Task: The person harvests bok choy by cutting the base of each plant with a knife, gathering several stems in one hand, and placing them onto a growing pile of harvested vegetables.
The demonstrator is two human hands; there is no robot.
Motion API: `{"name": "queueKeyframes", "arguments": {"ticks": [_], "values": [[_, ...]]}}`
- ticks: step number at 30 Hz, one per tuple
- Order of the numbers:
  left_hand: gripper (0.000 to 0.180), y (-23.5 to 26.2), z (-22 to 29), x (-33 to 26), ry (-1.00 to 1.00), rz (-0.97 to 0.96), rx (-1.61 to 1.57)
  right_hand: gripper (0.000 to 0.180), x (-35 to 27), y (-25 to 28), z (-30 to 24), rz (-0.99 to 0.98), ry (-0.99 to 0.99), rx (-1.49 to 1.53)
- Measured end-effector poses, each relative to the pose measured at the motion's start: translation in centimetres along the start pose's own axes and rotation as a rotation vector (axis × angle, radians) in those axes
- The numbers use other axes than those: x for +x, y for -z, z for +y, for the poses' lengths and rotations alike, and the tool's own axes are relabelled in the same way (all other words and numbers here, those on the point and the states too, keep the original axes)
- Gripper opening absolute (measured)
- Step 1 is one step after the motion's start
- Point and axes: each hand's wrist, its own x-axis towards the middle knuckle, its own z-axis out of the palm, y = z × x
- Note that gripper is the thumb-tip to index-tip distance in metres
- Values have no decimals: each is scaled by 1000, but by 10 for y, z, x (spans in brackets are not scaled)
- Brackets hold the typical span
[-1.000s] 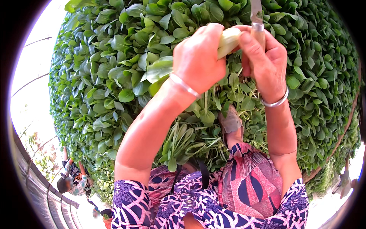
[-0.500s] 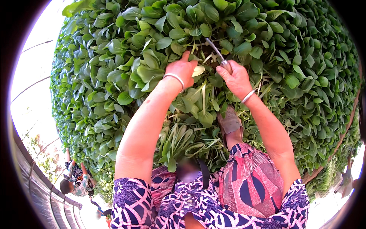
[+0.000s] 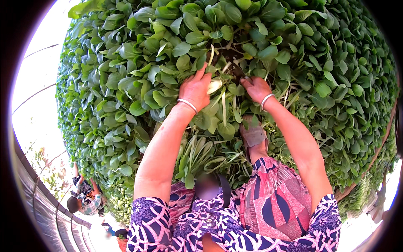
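Note:
A dense bed of green leafy plants (image 3: pixel 126 84) with pale stems fills the view. My left hand (image 3: pixel 195 90) is low in the bed and grips the white stem base of one plant (image 3: pixel 215 86); a thin bangle sits on that wrist. Just to its right, my right hand (image 3: pixel 257 88) is closed in a fist among the stems, also wearing a bangle. The knife seen in that hand earlier is hidden by my fingers and the leaves.
A bunch of cut greens (image 3: pixel 201 155) lies by my knees, next to my foot in a brown sandal (image 3: pixel 254 134). My patterned purple-and-pink clothing (image 3: pixel 268 206) fills the lower edge. Another person (image 3: pixel 84 199) crouches at lower left beside a grey railing (image 3: pixel 46 210).
Both hands have dropped from close to the camera down into the plant bed. The knife blade, raised and visible before, is now out of sight among the leaves.

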Motion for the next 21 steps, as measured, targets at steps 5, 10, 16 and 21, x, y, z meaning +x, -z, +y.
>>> {"name": "queueKeyframes", "arguments": {"ticks": [5, 10, 16, 21], "values": [[54, -6, -3, -9, -135, 124, 32, 47, -13, -1, 4, 80, 119, -22], [52, -2, -6, -22, -234, 154, -37, 44, -29, -3, 6, 63, 169, -211], [68, 6, 0, -23, -248, 175, -19, 40, -34, -6, -9, 42, 207, -329], [81, 11, 5, -18, -51, 79, -91, 38, -16, -8, -32, 111, 216, -302]]}}
